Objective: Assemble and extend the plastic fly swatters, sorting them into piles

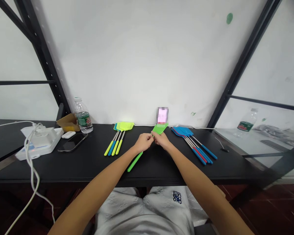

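Observation:
Both my hands meet over the middle of the black table (88, 166), gripping a green fly swatter (159, 128). My left hand (143, 142) is closed round its shaft, and the green handle sticks out below it toward the table's front edge. My right hand (161, 139) pinches the shaft just under the green mesh head. To the left lies a pile of yellow-green fly swatters (119, 137) with yellow and blue handles. On the right sits a pile of blue fly swatters (193, 143) with blue and red handles.
At the left are a water bottle (82, 116), a brown cardboard piece (68, 122), a dark phone (72, 143), a white earbud case (68, 134) and a white device with cables (39, 138). Black shelf posts stand on both sides. Another bottle (247, 122) sits on the right-hand table.

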### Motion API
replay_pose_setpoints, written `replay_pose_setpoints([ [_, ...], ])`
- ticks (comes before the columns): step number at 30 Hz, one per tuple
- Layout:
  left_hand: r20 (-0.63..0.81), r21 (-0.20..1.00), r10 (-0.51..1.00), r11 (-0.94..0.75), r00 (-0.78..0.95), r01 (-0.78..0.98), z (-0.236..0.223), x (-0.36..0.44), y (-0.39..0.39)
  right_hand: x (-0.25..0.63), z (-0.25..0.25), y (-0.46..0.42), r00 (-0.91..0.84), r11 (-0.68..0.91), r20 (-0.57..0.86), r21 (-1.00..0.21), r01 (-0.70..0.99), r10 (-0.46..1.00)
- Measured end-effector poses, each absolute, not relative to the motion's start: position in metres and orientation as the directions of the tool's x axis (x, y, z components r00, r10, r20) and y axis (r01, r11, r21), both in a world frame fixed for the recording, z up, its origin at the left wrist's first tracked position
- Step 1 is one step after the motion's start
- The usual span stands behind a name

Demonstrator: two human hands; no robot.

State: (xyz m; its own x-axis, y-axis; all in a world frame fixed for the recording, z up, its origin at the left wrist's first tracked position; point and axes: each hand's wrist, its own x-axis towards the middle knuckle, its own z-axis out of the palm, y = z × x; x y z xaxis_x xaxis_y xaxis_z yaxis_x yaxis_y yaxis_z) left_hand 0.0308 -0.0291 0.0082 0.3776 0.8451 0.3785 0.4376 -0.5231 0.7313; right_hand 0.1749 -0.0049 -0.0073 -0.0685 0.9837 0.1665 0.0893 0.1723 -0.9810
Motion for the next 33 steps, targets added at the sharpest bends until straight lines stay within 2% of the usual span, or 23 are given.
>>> replay_pose_setpoints([
  [3,0.371,0.772,0.856,-0.500,0.361,0.393,0.007,0.033,-0.027,0.170,-0.006,-0.006,-0.027,0.215,0.214,-0.976,0.032,0.976],
  [7,0.329,0.860,0.874,-0.434,0.357,0.270,0.005,0.036,-0.028,0.163,-0.001,-0.005,0.053,0.214,0.210,-0.974,-0.071,0.976],
  [12,0.230,0.940,0.891,-0.308,0.390,0.150,0.005,0.034,-0.030,0.196,0.004,0.006,0.285,0.173,0.109,-0.962,-0.209,0.952],
  [14,0.222,0.941,0.911,-0.294,0.348,0.167,0.005,0.032,-0.028,0.219,0.002,0.010,0.294,0.124,0.075,-0.981,-0.150,0.953],
  [16,0.244,0.929,0.930,-0.306,0.275,0.210,0.004,0.029,-0.026,0.237,-0.002,0.013,0.203,0.016,0.015,-1.000,-0.002,0.979],
  [19,0.296,0.893,0.936,-0.342,0.190,0.292,0.005,0.027,-0.023,0.244,-0.007,0.014,0.104,-0.130,-0.112,-0.974,0.187,0.988],
  [21,0.328,0.871,0.931,-0.364,0.160,0.330,0.006,0.026,-0.023,0.241,-0.008,0.014,0.119,-0.161,-0.133,-0.947,0.276,0.984],
  [25,0.371,0.837,0.922,-0.385,0.113,0.390,0.008,0.024,-0.026,0.240,-0.005,0.012,0.241,-0.129,-0.018,-0.882,0.453,0.970],
  [29,0.418,0.779,0.899,-0.427,0.128,0.459,0.007,0.023,-0.026,0.245,0.000,0.009,0.319,0.001,0.295,-0.736,0.677,0.901],
  [31,0.434,0.752,0.888,-0.450,0.152,0.482,0.006,0.023,-0.026,0.239,0.001,0.005,0.247,0.121,0.377,-0.728,0.675,0.893],
  [33,0.437,0.739,0.882,-0.464,0.177,0.489,0.006,0.024,-0.026,0.226,0.002,0.000,0.108,0.225,0.337,-0.802,0.553,0.935],
])
